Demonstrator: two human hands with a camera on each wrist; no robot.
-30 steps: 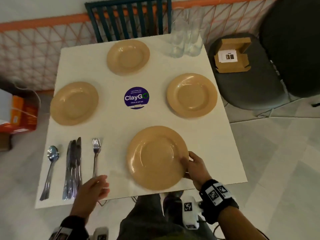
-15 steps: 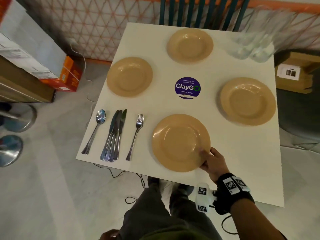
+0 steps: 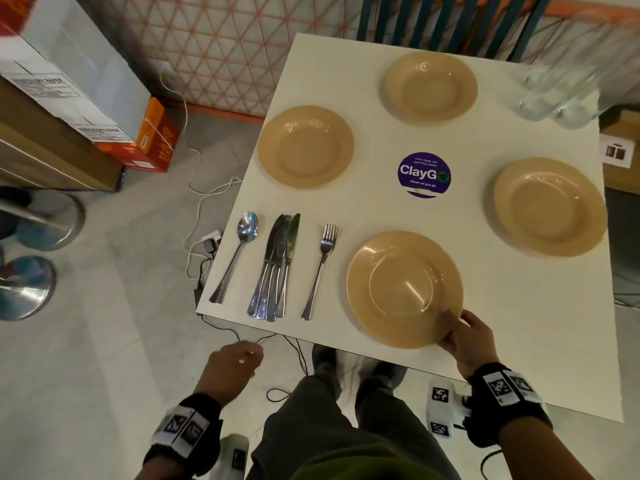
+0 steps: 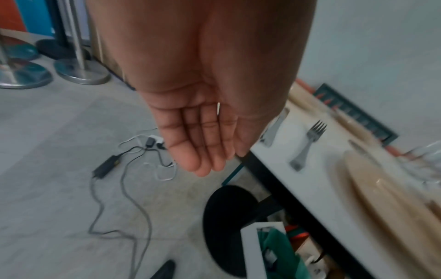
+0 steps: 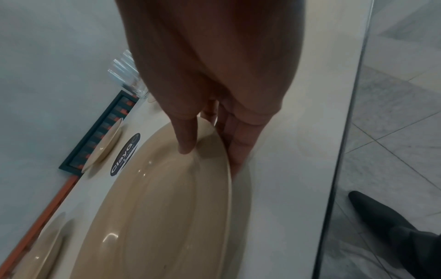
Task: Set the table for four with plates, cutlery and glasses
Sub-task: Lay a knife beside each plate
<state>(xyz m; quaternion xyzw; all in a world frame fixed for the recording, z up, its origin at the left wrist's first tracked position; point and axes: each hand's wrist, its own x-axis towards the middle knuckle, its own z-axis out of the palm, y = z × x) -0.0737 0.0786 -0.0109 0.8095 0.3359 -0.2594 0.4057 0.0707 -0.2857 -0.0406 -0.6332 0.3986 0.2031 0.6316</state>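
Four tan plates lie on the white table (image 3: 381,209). The near plate (image 3: 404,289) (image 5: 155,207) has its front right rim pinched by my right hand (image 3: 462,336) (image 5: 212,156), thumb on top and fingers at the edge. My left hand (image 3: 239,358) (image 4: 203,151) hangs below the table's front edge with straight fingers and holds nothing. Left of the near plate lie a fork (image 3: 320,268) (image 4: 307,145), a bunch of knives (image 3: 277,268) and a spoon (image 3: 239,251). Clear glasses (image 3: 561,95) stand blurred at the far right corner.
A purple round sticker (image 3: 424,174) marks the table's middle. A teal chair (image 3: 433,22) stands at the far side. Cardboard boxes (image 3: 69,109), metal stand bases (image 3: 27,289) and loose cables (image 3: 207,244) lie on the floor to the left. A small box (image 3: 620,150) sits at the right.
My left hand left the table edge by the fork, dropped out of sight, and now hangs below the edge. The view swung to the left. My right hand stayed on the plate's rim.
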